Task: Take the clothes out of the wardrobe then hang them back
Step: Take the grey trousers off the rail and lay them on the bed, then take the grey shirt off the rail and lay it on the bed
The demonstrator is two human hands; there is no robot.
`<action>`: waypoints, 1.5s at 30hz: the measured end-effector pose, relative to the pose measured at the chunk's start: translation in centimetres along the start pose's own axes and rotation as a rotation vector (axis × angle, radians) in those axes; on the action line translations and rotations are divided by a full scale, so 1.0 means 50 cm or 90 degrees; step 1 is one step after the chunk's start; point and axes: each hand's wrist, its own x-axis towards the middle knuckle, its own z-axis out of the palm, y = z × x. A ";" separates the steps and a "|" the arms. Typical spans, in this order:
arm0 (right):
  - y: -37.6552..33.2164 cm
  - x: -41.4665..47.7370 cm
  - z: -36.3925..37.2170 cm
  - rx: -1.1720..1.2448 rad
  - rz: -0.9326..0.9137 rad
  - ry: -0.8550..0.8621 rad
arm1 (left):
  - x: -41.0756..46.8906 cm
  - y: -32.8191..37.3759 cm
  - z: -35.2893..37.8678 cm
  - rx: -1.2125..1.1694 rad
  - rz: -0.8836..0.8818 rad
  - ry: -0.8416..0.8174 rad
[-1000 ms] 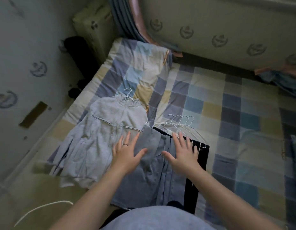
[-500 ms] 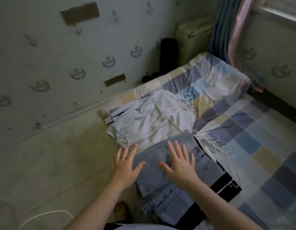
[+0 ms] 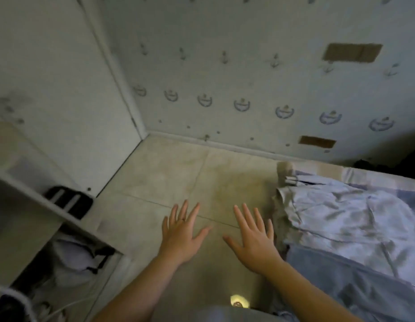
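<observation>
1. Grey and pale, the garment (image 3: pixel 341 217) drapes over the bed's (image 3: pixel 378 176) floor-side edge, where a passing brush could likely drag it onto the tiles (image 3: pixel 178 170). Its long axis runs across the bed, hem toward the floor.
2. Blue denim (image 3: pixel 336 277) lies beside it, nearer the person.
3. Left hand (image 3: pixel 181 233) and right hand (image 3: pixel 255 242) hover above the tiles, fingers splayed, empty.

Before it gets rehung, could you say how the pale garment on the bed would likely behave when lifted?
The pale garment lies creased and flat, so it would probably sag limply. Its edge seems to overhang the bed, so a push might slide it off.
</observation>
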 end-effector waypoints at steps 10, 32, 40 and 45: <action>-0.566 0.144 0.070 -0.098 -0.359 0.041 | -0.151 -0.456 -0.300 -0.038 -0.195 0.249; -1.655 0.192 -0.493 0.093 -0.975 0.460 | -0.420 -0.880 -1.266 0.206 -0.358 0.790; -1.914 0.211 -0.691 0.041 -0.935 0.573 | -0.386 -0.942 -1.514 0.192 -0.396 0.775; -2.020 0.213 -0.740 -0.049 -0.834 0.576 | -0.358 -0.980 -1.601 0.138 -0.362 0.751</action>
